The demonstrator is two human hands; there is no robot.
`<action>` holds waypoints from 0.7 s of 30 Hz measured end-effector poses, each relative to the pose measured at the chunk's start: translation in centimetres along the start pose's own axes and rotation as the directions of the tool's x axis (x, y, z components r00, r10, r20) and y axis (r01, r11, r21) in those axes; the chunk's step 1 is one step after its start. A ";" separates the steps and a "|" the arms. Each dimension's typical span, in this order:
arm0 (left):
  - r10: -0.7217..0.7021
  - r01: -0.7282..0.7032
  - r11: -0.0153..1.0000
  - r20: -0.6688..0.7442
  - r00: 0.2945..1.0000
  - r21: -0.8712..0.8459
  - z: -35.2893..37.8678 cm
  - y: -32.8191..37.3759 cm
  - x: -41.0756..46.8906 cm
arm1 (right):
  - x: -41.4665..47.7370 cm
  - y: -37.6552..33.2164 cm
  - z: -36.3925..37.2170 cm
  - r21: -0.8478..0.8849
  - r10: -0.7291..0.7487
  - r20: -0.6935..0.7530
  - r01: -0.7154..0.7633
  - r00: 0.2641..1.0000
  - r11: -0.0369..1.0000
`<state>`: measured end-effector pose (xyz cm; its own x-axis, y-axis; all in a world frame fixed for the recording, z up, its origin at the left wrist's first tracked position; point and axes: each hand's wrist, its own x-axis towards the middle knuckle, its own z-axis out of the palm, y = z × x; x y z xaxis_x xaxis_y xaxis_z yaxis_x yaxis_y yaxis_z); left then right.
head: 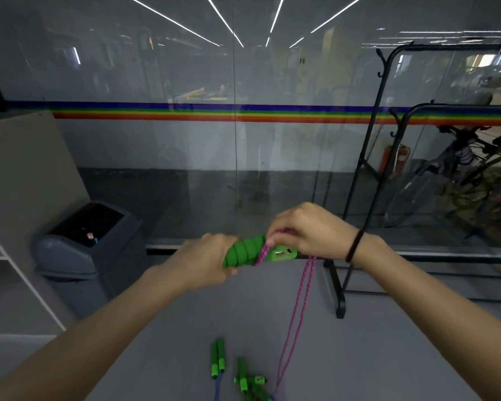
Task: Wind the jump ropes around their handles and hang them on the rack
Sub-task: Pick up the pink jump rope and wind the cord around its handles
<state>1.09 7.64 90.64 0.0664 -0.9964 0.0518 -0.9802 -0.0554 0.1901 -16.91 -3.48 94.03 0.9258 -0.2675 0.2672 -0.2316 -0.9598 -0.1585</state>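
My left hand [207, 260] grips the ribbed green handles [245, 251] of a jump rope, held level in front of me. My right hand [307, 230] pinches the pink rope [301, 287] at the handles' right end, where one turn crosses the green grip. Two strands of the pink rope hang down from that hand toward the floor. On the floor below lie other green jump rope handles: one pair [218, 358] with a blue rope and a further cluster [248, 379]. The black rack [370, 157] stands at right, its hooks bare.
A grey swing-lid bin [81, 241] stands at left beside a pale shelf unit [18, 180]. A glass wall with a rainbow stripe [185, 112] runs ahead. Bicycles [475, 175] are parked behind the glass at right. The rack's black foot [339, 296] rests on the grey floor.
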 end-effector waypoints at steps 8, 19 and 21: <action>0.140 -0.128 0.988 0.166 0.976 -0.083 -3.8 -2.8 1.1 | 2.3 1.2 -0.1 0.542 0.142 -0.083 -0.075 0.986 0.837; 0.235 -0.181 0.715 -0.012 0.972 -0.675 -4.4 -3.0 -0.1 | 3.0 4.1 1.7 0.946 0.298 0.002 -0.099 0.955 0.309; 0.167 -0.183 0.659 -0.095 0.981 -0.729 -4.4 -2.6 -0.2 | 2.8 3.6 3.1 0.937 0.305 0.023 -0.127 0.952 0.326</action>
<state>4.43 8.24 94.45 -0.0813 -0.9811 0.1757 -0.5221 0.1920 0.8310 -14.25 -7.45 91.23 0.8176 -0.5457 0.1839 0.0866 -0.1991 -0.9761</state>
